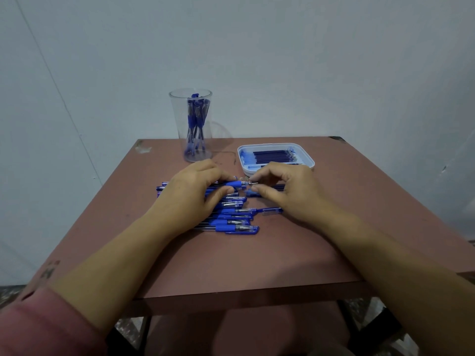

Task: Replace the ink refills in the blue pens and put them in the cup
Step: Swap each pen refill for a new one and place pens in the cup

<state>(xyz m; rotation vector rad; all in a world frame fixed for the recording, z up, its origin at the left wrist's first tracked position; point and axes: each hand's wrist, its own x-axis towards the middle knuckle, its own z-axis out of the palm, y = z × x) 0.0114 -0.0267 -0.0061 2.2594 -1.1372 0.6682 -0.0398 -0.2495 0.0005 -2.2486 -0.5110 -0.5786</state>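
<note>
My left hand [198, 191] grips a blue pen [235, 185] by its rubber grip, just above a row of several blue pens [232, 219] lying on the table. My right hand [285, 187] pinches the metal tip end of that same pen at its right end. A loose blue cap [272, 210] and a small blue piece [251, 193] lie by my right hand. The clear cup [191, 124] stands at the back left with several blue pens inside. A white tray [305, 156] at the back right holds several dark refills [272, 155].
The reddish-brown table [231, 260] is small; its front edge is close to my body and its sides drop off near both forearms. A pale wall stands right behind the cup and the tray.
</note>
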